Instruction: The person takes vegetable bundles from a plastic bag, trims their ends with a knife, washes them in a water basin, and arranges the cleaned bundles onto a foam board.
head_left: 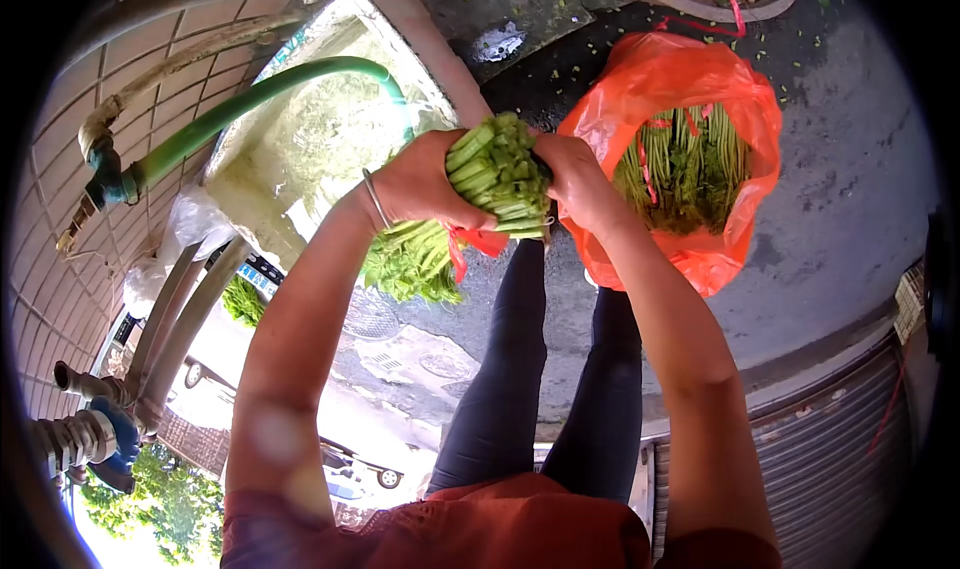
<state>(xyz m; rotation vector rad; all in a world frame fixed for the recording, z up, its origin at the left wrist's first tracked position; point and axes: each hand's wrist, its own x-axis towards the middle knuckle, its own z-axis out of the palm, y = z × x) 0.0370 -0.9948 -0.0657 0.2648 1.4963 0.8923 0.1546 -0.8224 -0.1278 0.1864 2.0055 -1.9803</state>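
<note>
A bundle of leafy green vegetables point(497, 174) is gripped between my two hands, its cut stem ends facing up and to the right. My left hand point(425, 179), with a bangle at the wrist, wraps round the stems from the left. My right hand point(580, 179) closes on the bundle's right side, and its fingertips are partly hidden. Red tie tape point(470, 246) shows below the stems. Leafy tops point(415, 264) hang down to the left, beneath my left wrist.
A white foam box point(385, 24) of water stands at the left, with a green hose point(250, 104) running into it. An orange-red plastic bag point(735, 74) at the right holds several tied green bundles point(690, 174). Pipes and a valve point(110, 444) line the left wall.
</note>
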